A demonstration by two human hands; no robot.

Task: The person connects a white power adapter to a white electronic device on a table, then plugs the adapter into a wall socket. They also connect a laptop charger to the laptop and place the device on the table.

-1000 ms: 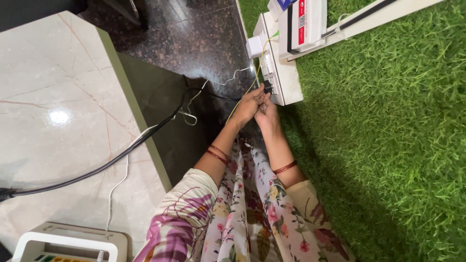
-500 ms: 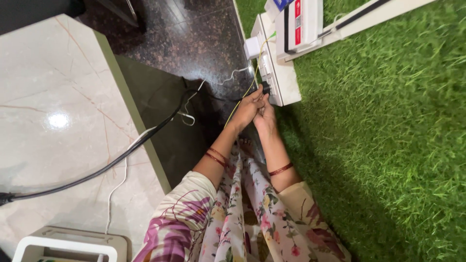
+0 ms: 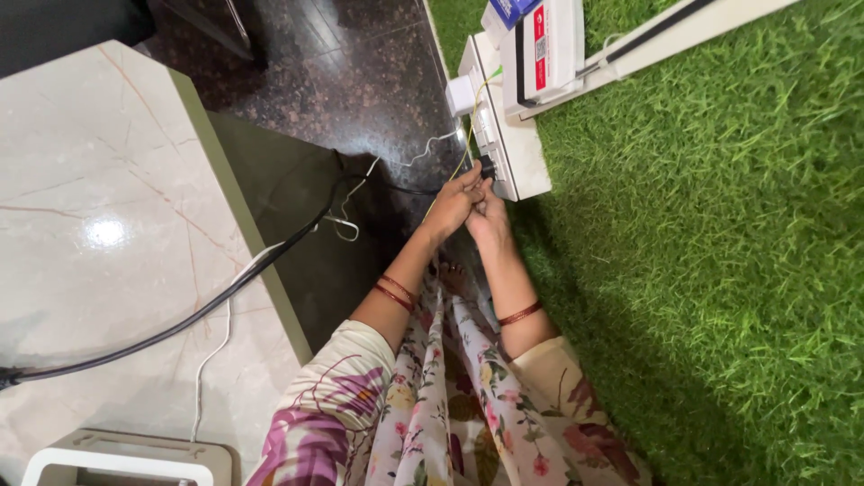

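Both hands meet at the black plug (image 3: pixel 488 167): left hand (image 3: pixel 453 202) pinches it, right hand (image 3: pixel 489 216) closed just near. White socket board (image 3: pixel 515 155) touches plug's far-right side.

- I see a pale marble countertop (image 3: pixel 99 207) filling the left side, with a glare spot on it.
- A thick black cable (image 3: pixel 180 319) runs across that counter toward the dark granite floor (image 3: pixel 360 63).
- A thin white wire (image 3: pixel 209 360) lies beside the cable.
- A white device (image 3: pixel 126 454) sits at the bottom left edge.
- Green artificial grass (image 3: pixel 720 252) covers the right side.
- A white box with a red label (image 3: pixel 544 45) is mounted at the top.
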